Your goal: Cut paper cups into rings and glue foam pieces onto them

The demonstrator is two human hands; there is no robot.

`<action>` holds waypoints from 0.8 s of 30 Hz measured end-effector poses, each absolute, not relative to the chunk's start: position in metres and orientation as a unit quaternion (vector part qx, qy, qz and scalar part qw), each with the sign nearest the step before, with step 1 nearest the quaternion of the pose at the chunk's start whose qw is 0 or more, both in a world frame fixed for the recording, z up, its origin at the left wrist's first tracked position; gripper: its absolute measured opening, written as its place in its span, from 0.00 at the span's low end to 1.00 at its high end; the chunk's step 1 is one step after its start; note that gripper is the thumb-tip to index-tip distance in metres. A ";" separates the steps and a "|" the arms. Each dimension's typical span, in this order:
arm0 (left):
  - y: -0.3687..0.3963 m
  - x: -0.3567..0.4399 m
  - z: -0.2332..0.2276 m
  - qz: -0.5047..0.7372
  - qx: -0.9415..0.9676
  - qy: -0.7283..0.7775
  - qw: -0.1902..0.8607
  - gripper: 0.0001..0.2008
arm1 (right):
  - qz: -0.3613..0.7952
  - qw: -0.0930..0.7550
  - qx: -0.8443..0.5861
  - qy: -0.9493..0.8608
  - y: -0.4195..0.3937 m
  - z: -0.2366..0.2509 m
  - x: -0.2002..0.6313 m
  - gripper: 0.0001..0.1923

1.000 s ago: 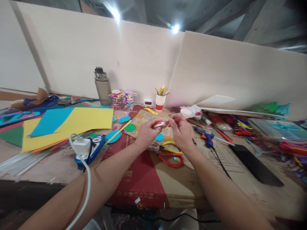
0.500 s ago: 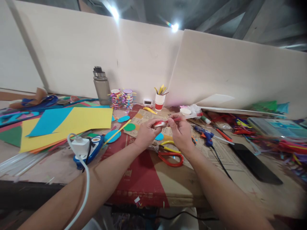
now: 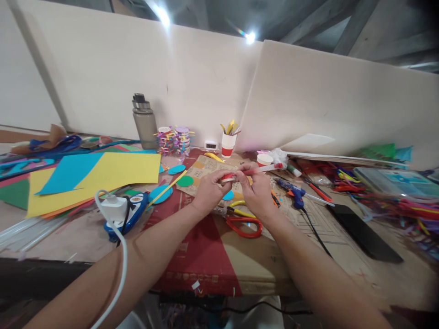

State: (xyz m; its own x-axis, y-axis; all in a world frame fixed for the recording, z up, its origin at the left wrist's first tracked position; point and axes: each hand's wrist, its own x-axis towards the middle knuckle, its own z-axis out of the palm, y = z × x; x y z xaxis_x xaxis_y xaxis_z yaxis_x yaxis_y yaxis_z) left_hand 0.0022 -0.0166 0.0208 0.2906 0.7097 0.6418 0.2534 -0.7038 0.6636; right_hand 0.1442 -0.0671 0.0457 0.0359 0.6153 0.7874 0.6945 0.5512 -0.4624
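**Craft clutter across the worktop**

A grey water bottle [image 3: 145, 122] stands upright at the back wall, beside stacks of coloured paper rings [image 3: 174, 140] and a red-and-white cup [image 3: 228, 145] of yellow strips. Yellow and blue paper sheets [image 3: 99, 176] lie to the left, near a white charger [image 3: 115, 209]. Red-handled scissors [image 3: 244, 225] rest on the cardboard; a blue glue gun [image 3: 295, 194] and a black phone [image 3: 364, 233] lie to the right.

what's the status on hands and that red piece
Left hand and right hand both pinch red piece. Held above scissors. Nothing in the way.
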 end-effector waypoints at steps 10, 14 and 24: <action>-0.016 0.002 0.022 0.498 0.770 0.315 0.244 0.12 | -0.037 0.525 -0.475 -0.705 -0.067 0.046 0.145 0.12; -0.016 0.002 0.023 0.500 0.756 0.319 0.277 0.12 | -0.017 0.538 -0.473 -0.698 -0.068 0.046 0.146 0.11; -0.017 0.011 0.027 0.530 0.535 0.288 0.591 0.13 | 0.121 0.684 -0.444 -0.566 -0.063 0.048 0.144 0.11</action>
